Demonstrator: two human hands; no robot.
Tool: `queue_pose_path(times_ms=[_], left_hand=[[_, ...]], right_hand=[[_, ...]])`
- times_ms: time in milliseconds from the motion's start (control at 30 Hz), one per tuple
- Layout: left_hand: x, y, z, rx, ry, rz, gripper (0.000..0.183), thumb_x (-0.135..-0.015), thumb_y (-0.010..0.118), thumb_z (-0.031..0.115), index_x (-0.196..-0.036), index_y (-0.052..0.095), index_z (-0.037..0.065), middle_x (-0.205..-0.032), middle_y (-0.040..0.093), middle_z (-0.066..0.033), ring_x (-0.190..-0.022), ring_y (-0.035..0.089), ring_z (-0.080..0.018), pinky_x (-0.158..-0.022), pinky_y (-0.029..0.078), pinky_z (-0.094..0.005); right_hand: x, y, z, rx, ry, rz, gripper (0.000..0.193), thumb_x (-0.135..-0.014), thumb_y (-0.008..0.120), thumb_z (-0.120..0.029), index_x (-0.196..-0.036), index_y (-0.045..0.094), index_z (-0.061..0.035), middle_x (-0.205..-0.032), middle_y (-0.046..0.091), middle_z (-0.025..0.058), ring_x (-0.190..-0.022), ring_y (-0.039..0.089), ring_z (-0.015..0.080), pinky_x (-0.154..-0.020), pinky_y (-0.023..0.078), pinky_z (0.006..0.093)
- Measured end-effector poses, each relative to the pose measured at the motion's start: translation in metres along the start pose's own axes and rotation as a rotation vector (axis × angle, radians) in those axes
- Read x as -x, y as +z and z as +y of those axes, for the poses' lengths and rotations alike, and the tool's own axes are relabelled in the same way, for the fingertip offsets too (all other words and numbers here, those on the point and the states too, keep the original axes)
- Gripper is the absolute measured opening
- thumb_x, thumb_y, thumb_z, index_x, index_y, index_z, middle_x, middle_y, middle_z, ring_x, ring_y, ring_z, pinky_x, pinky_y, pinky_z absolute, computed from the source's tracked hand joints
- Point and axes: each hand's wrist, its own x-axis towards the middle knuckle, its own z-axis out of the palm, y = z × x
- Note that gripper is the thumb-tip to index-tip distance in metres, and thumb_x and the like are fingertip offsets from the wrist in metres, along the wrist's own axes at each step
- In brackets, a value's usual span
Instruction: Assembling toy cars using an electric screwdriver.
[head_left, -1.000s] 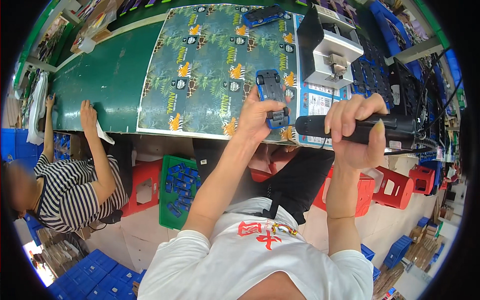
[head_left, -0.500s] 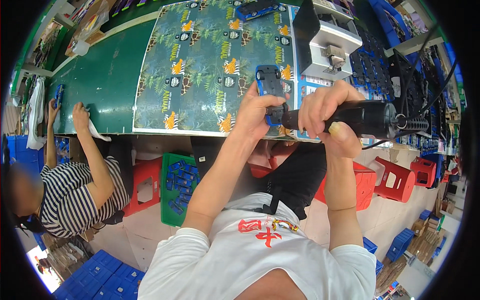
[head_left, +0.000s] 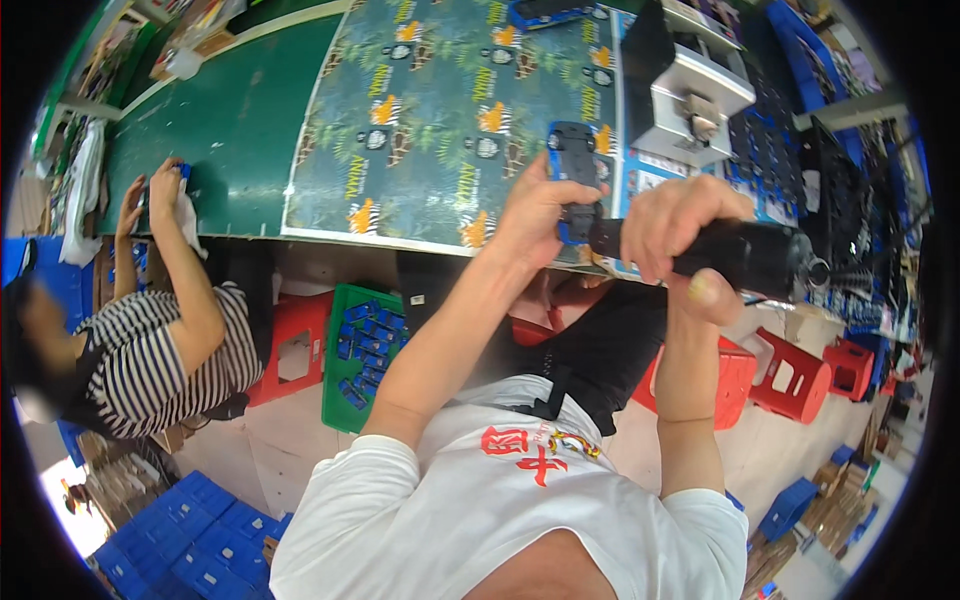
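Note:
My left hand [head_left: 528, 218] is closed around a blue toy car [head_left: 573, 152], which lies wheels up with its black underside showing, over the table's near edge. A thick black power screwdriver [head_left: 748, 256] lies level in my right hand [head_left: 682, 232], fingers wrapped over its body and thumb underneath. Its front end meets the near end of the car, close to my left fingers; the bit and any screw are too small or hidden to make out. Beneath the car is a patterned printed sheet [head_left: 430, 150] with animal pictures.
Beyond the car stands a silver metal fixture [head_left: 690, 105], with rows of dark-and-blue car parts [head_left: 765, 165] to its right. Another blue car [head_left: 548, 12] lies at the far edge. A green crate [head_left: 333, 320] of blue pieces sits below left; a co-worker [head_left: 185, 340] handles a blue piece.
The whole view has shifted slightly, with the table sliding rightward. My hands keep the same hold on car and screwdriver. The co-worker's hands have come closer together around a blue piece.

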Motion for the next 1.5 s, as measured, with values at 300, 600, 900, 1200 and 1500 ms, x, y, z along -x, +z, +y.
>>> queue_pose_path(times_ms=[300,600,900,1200,1500], left_hand=[[-0.002,0.003,0.001,0.059,-0.089,-0.062,0.032,-0.088,0.064,0.012,-0.118,0.054,0.004,-0.102,0.064,-0.0096,-0.092,0.065,-0.0221,-0.079,0.056,-0.0406],[-0.003,0.007,0.032,-0.125,-0.026,-0.164,0.035,-0.1,0.054,0.023,-0.129,0.05,0.004,-0.111,0.063,-0.011,-0.103,0.063,-0.0233,-0.088,0.054,-0.0439],[-0.044,-0.016,0.116,-2.117,0.576,-0.47,0.059,-0.072,0.075,0.006,-0.129,0.059,0.008,-0.121,0.061,-0.0122,-0.117,0.052,-0.0345,-0.102,0.04,-0.0427],[0.06,-0.126,0.26,-2.455,0.512,0.408,0.095,-0.068,0.082,0.012,-0.15,0.035,0.026,-0.156,0.028,-0.015,-0.145,0.025,-0.0359,-0.113,0.018,-0.0661],[0.038,-0.074,0.115,-1.629,1.145,0.071,0.026,-0.077,0.072,-0.001,-0.103,0.068,0.002,-0.108,0.069,-0.0152,-0.1,0.065,-0.0306,-0.087,0.051,-0.037]], right_hand=[[0.005,-0.014,-0.019,0.031,-0.069,-0.055,0.037,-0.08,0.073,-0.034,-0.089,0.053,-0.0042,-0.066,0.056,0.0039,-0.049,0.054,0.0136,-0.052,0.05,0.0306],[0.059,-0.084,-0.058,0.502,-0.104,0.365,0.025,-0.084,0.073,-0.016,-0.089,0.055,0.0001,-0.069,0.055,0.0086,-0.056,0.054,0.0164,-0.058,0.049,0.0322],[0.089,-0.116,-0.045,0.555,-0.057,0.553,0.01,-0.088,0.063,-0.003,-0.092,0.053,-0.0016,-0.064,0.054,0.0069,-0.052,0.052,0.0145,-0.058,0.049,0.0303],[0.094,-0.13,-0.044,0.502,-0.072,0.513,0.014,-0.088,0.064,-0.007,-0.092,0.052,-0.0025,-0.066,0.05,0.0058,-0.053,0.048,0.0145,-0.056,0.045,0.0303],[0.103,-0.129,-0.053,0.513,-0.125,0.543,0.016,-0.088,0.065,-0.009,-0.092,0.051,-0.0024,-0.068,0.051,0.0061,-0.053,0.049,0.0147,-0.053,0.045,0.0294]])
